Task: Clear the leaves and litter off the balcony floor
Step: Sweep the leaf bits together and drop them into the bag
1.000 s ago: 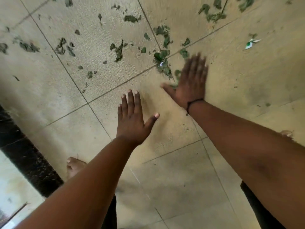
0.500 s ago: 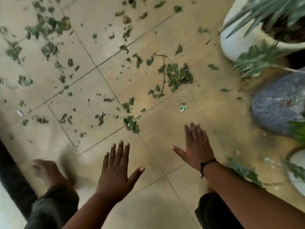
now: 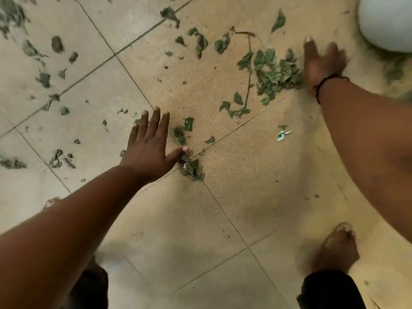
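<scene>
- Across the beige tiled balcony floor (image 3: 234, 219), dry green leaves lie scattered from the far left to the upper right; the tiles nearest the person's feet are mostly bare, so I judge the clearing barely begun.
- Up at the top right, a white pot (image 3: 388, 21) stands just beyond the leaves. Half a second ago more of it and a plant above it were in view.
- Near the middle right, the biggest leaf pile (image 3: 275, 73) lies thick, with a thin twig (image 3: 248, 72) running down beside it.
- The right hand (image 3: 321, 63), a black cord at its wrist, has reached forward from well short of the pile to its right edge. It is blurred, fingers straight and flat, seemingly ready to sweep the pile inward.
- The left hand (image 3: 149, 146) has also advanced, fingers spread and straight, low over the tile. Its thumb points at a small leaf clump (image 3: 191, 169) on the grout line.
- Between the two arms, a white-and-green paper scrap (image 3: 282, 135) lies alone, untouched, well apart from either hand.
</scene>
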`<move>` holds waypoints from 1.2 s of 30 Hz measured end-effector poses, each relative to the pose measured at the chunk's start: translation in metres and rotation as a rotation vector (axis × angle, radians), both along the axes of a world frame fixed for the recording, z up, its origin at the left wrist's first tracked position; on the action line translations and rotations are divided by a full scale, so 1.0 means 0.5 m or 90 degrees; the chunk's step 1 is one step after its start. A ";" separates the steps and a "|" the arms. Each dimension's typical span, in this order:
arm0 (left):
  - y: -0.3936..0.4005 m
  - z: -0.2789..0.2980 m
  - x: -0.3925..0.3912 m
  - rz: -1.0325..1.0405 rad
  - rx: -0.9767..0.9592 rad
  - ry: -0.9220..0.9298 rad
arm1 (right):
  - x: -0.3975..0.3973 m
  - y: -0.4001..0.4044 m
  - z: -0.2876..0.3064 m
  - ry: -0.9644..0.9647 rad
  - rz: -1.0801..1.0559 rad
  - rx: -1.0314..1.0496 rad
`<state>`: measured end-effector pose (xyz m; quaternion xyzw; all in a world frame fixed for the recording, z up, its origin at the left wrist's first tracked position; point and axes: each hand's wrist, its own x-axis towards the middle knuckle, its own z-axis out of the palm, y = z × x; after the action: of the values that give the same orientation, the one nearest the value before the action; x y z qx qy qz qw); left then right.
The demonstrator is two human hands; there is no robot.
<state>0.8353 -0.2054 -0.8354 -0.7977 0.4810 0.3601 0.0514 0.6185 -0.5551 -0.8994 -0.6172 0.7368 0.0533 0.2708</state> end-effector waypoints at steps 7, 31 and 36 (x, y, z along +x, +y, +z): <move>0.034 -0.015 0.011 0.055 0.030 0.037 | 0.087 0.250 -0.007 -0.010 0.309 0.032; -0.038 -0.042 -0.046 -0.001 -0.005 0.047 | -0.084 0.346 0.010 -0.098 0.460 0.041; -0.095 -0.048 -0.077 -0.053 -0.064 0.032 | -0.140 0.269 0.030 -0.012 0.202 -0.173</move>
<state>0.7968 -0.2527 -0.8594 -0.7695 0.5320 0.3531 0.0142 0.5485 -0.4205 -0.8845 -0.7568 0.6282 -0.0102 0.1802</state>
